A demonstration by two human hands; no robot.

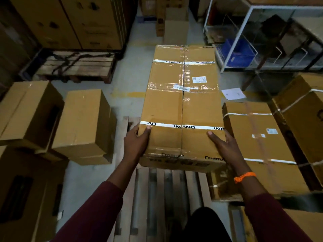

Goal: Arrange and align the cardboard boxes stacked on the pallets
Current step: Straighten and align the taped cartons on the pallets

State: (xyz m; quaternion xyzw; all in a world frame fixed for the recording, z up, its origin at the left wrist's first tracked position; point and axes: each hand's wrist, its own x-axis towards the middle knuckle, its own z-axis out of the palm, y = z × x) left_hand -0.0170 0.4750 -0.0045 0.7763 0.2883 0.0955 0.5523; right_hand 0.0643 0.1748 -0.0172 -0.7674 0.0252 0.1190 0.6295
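Note:
A long cardboard box (183, 102) with clear tape and white printed straps lies lengthwise in front of me, its near end over a wooden pallet (157, 189). My left hand (137, 140) grips the box's near left edge, thumb on top. On the near right corner rests my right hand (223, 145), fingers spread over the top and side. A second strapped box (258, 142) lies just to the right, close beside the held one.
Two plain boxes (83, 126) (29, 112) stand on the floor at left. Another wooden pallet (76, 65) lies at the back left below tall cartons (70, 21). A white wire rack (262, 41) with a blue crate stands back right. A paper sheet (233, 93) lies on the floor.

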